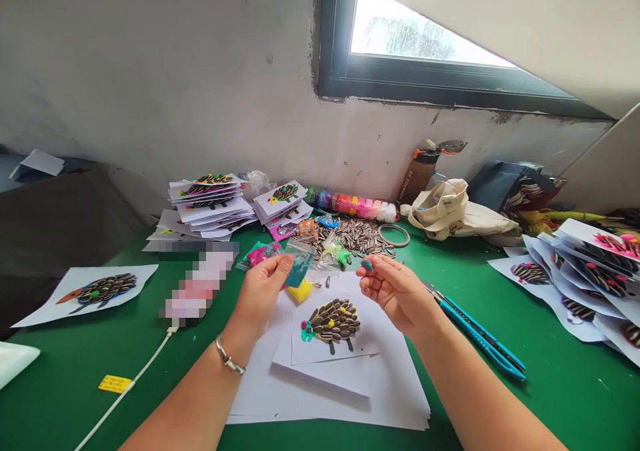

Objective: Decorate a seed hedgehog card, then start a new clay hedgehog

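My left hand [265,288] pinches a small clear bag of teal clay [299,268] above the paper stack. Across from it, my right hand [393,288] holds a small teal clay piece [367,264] between thumb and finger. Below and between both hands lies a card [320,354] with a hedgehog shape made of sunflower seeds [337,321], with teal and pink clay at its left end and yellow dots on its back. A bag of yellow clay [300,292] touches the card's upper edge. Loose white sheets [330,404] lie underneath.
Seeds [357,236], clay bags and clay tubs [350,204] lie at the back. Finished cards are stacked at back left [215,214] and right [600,284]. Blue tweezers and a cutter [480,338] lie beside my right forearm. A white cable [125,391] crosses the left.
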`<action>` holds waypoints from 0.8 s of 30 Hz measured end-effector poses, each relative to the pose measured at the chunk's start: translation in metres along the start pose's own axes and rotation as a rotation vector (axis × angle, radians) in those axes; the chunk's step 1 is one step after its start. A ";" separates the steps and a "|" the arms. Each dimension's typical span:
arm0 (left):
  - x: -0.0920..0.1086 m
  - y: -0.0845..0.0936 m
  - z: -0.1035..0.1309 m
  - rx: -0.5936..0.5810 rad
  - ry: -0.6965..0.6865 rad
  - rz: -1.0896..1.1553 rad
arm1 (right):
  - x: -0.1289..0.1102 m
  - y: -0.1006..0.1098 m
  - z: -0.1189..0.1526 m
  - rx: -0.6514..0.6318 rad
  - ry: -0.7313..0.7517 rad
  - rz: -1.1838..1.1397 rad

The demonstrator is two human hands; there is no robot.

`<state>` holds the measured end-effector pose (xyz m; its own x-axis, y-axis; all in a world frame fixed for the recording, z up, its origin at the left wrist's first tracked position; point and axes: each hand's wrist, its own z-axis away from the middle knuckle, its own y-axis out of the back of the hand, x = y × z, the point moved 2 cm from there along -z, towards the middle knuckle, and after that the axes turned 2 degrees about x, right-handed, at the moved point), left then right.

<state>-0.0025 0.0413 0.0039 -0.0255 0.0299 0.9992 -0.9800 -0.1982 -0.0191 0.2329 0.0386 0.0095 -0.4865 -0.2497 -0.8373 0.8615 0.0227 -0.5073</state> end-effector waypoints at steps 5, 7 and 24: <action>-0.007 0.008 -0.011 0.114 -0.137 -0.261 | 0.004 -0.005 0.003 -0.062 0.002 0.177; 0.001 0.010 -0.007 0.182 -0.261 -0.427 | 0.005 -0.009 0.005 -0.067 0.039 0.290; 0.015 -0.038 0.043 -0.567 0.134 0.102 | 0.019 -0.036 0.027 -0.260 0.206 0.775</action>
<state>0.0428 0.0072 0.0207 -0.1136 0.1692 0.9790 -0.9228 0.3471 -0.1671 0.1966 0.0068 0.0168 0.1900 0.1090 -0.9757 0.9140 0.3432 0.2164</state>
